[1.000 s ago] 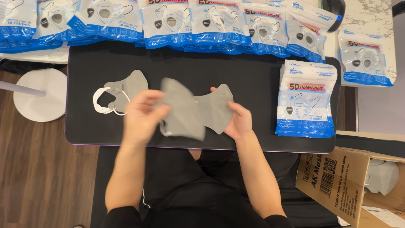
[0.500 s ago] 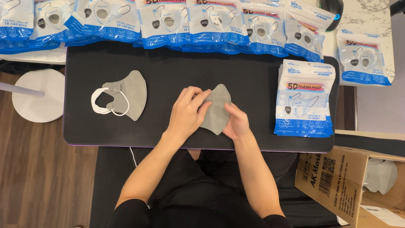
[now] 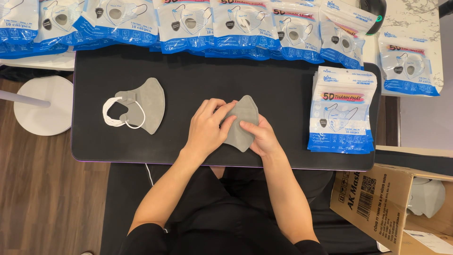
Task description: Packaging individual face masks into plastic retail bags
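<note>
Partly covered by both hands: folded grey mask [image 3: 243,123]. Cut off at the top edge: row of packets [image 3: 212,23]. Cropped at the corner: cardboard box [image 3: 377,203].

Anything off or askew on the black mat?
Nothing stands out. Both hands, left hand and right hand, hold a folded grey fabric face mask; a second grey mask with white ear loops lies flat, undamaged.

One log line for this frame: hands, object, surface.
left hand: pressing folded grey fabric face mask | right hand: holding mask's lower edge | surface: black mat | nearby: second grey mask, packet stack
</note>
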